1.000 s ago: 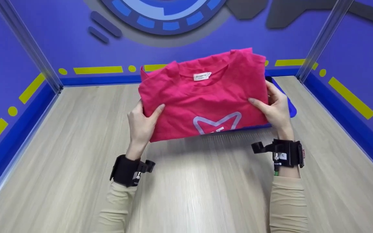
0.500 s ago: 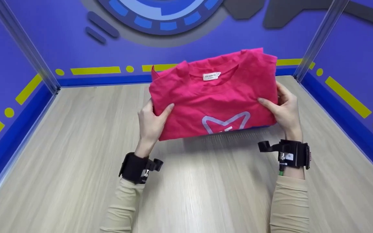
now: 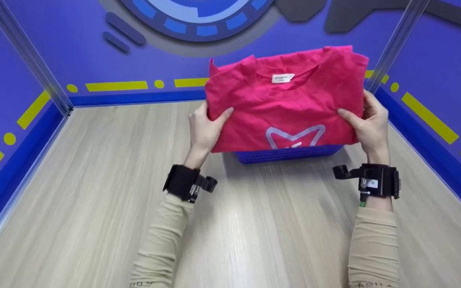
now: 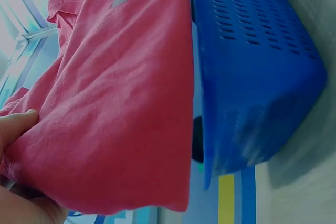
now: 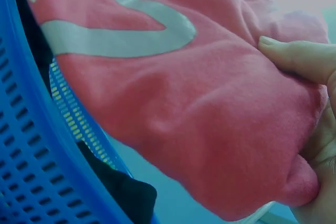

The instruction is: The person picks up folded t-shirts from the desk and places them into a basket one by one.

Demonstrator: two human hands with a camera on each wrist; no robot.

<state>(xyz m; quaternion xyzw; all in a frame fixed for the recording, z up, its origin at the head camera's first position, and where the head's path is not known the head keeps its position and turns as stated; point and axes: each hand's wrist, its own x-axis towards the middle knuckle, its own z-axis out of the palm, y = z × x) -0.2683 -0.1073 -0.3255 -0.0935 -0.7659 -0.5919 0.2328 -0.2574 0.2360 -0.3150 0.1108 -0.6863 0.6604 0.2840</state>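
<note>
Both hands hold a folded pink T-shirt (image 3: 286, 104) up by its two sides, its neckline and white label at the top and part of a pale star-like print at the lower edge. The left hand (image 3: 207, 130) grips the left side, thumb in front and fingers behind. On the other side the right hand (image 3: 372, 126) pinches the cloth the same way. A blue perforated basket (image 3: 290, 155) stands on the table behind and below the shirt, mostly hidden in the head view. In the right wrist view, black cloth (image 5: 126, 190) shows at the basket's rim.
The pale wood-grain table (image 3: 106, 192) extends in front and to the left. Blue-purple panels (image 3: 174, 68) with yellow markings enclose the back and both sides, joined by metal corner posts (image 3: 394, 44).
Both hands have carried the T-shirt to the right, and lately upward too. The front of the blue basket now shows more beneath the shirt's lower edge. The grip looks unchanged.
</note>
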